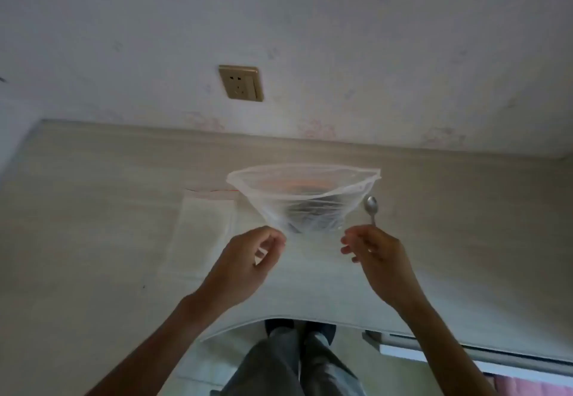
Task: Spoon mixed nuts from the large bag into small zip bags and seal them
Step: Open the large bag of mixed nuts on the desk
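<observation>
A clear zip bag (310, 206) stands on the pale table (93, 240) with its mouth spread wide; something dark shows dimly at its bottom. My left hand (248, 262) pinches the bag's near left side between thumb and forefinger. My right hand (378, 256) is at the bag's near right side and grips a small metal spoon (371, 206), its bowl pointing up beside the bag wall. A flat pile of small clear zip bags (204, 231) lies on the table left of the open bag.
A wall with a gold power socket (241, 83) rises behind the table. The table's front edge curves in near my legs (297, 364). A white rail (434, 352) and pink cloth (527, 386) sit at the lower right.
</observation>
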The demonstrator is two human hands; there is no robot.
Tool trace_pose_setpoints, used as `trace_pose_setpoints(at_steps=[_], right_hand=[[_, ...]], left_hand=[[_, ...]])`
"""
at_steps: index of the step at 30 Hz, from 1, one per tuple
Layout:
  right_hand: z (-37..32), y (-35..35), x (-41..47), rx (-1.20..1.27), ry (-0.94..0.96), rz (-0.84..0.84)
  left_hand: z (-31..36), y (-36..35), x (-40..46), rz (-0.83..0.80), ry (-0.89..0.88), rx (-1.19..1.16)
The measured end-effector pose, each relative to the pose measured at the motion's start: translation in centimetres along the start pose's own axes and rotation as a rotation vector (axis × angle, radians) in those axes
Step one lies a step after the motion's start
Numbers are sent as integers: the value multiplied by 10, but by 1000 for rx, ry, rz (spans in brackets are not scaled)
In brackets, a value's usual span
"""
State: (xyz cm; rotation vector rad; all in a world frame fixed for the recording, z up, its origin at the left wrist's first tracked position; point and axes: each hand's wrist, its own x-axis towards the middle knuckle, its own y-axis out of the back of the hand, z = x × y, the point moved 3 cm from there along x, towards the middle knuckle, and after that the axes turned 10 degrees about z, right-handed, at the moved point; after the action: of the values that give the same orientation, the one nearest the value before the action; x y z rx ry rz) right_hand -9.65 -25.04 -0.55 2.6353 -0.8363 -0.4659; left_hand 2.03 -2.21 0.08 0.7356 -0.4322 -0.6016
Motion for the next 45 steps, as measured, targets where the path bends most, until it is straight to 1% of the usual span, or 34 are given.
trace_pose_setpoints(at_steps=[1, 2, 4, 5, 7, 8, 10, 13, 17, 20, 22, 25, 27, 29, 32, 34, 36, 39, 41, 42, 45], right_hand=[[-9, 1, 4, 1, 112, 32], [-22, 5, 7, -41, 212, 98], [-51, 7, 10, -58, 434, 175], [-61, 6, 11, -88, 550, 219], [-72, 2, 15, -156, 742, 297], [-72, 0, 19, -173, 770, 322], [-67, -3, 28, -171, 794, 311], [-50, -12, 36, -301, 915, 331], [-23, -22, 37, -496, 1089, 468], [-1, -28, 31, -576, 1108, 528], [13, -32, 21, -596, 1048, 499], [24, -37, 3, -563, 961, 436], [28, -41, -6, -642, 893, 419], [33, -46, -10, -763, 857, 401], [40, -50, -13, -783, 912, 412], [45, -50, -15, -806, 961, 451], [48, -49, -15, -814, 1019, 514], [50, -45, -14, -735, 1060, 690], [50, -40, -10, -654, 1000, 798], [51, -37, -7, -616, 950, 823], [56, -30, 7, -495, 763, 765]], left_hand=[[5, 5, 8, 60, -74, 26], [14, 12, 18, 124, -140, 87], [25, 19, 37, 236, -379, 204], [25, 19, 45, 278, -441, 257], [24, 15, 56, 342, -484, 325], [20, 10, 59, 373, -485, 355], [11, 1, 61, 440, -512, 385], [-6, -9, 60, 562, -565, 381], [-29, -20, 48, 749, -579, 360], [-42, -23, 33, 853, -598, 407], [-46, -22, 22, 842, -671, 449], [-52, -24, 12, 722, -736, 462], [-56, -30, 3, 686, -700, 516], [-60, -36, -6, 687, -618, 585], [-69, -41, -12, 654, -445, 611], [-75, -42, -13, 620, -331, 506], [-80, -45, -14, 612, -247, 338], [-84, -48, -14, 729, -191, 133], [-89, -46, -12, 810, -99, 64], [-92, -44, -10, 819, -52, 69], [-100, -41, -3, 734, 57, 94]])
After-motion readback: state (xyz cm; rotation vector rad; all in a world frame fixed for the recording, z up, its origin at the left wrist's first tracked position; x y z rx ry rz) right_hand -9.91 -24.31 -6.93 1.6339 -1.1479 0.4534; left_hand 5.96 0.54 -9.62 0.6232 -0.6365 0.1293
